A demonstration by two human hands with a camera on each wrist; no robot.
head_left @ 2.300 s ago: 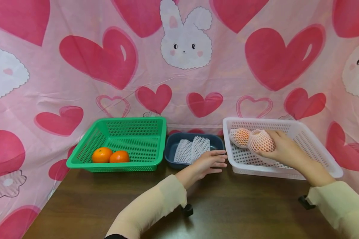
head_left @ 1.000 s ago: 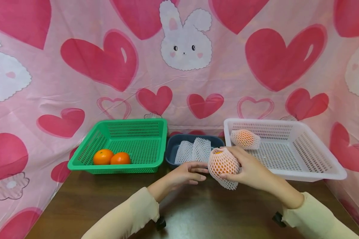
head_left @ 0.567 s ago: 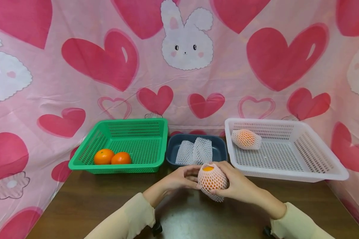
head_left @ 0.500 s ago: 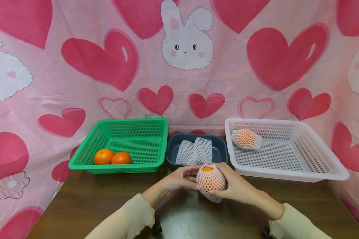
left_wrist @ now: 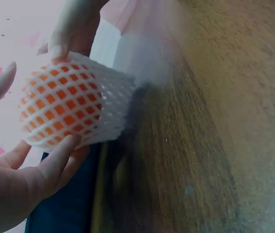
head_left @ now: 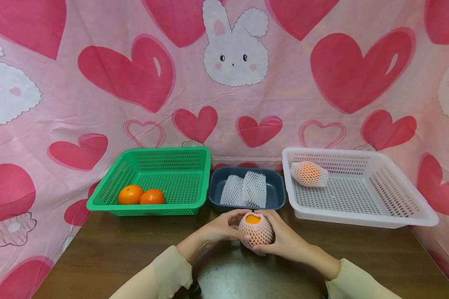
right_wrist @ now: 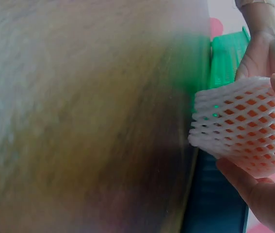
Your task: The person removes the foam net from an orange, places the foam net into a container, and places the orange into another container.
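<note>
On the left of the wooden table (head_left: 97,257), two oranges (head_left: 131,194) are being held in the near left part of a green basket (head_left: 179,178), its right rim being set just beside a dark blue tray (head_left: 275,189). In the tray two net sleeves (head_left: 231,192) are being contained, and hardly any gap is being seen before the white basket (head_left: 351,199), where a wrapped orange (head_left: 308,173) is being held at the far left. In front of the tray, with wide wood being shown on either side of the arms, the netted fruit (head_left: 260,237) is being gripped by the curled left hand (head_left: 218,227) and by the thumb and fingers of the right hand (head_left: 289,240). Its round orange skin is being covered by pale diamond mesh, a bare patch being framed on top and a looser mesh end being shown below.
</note>
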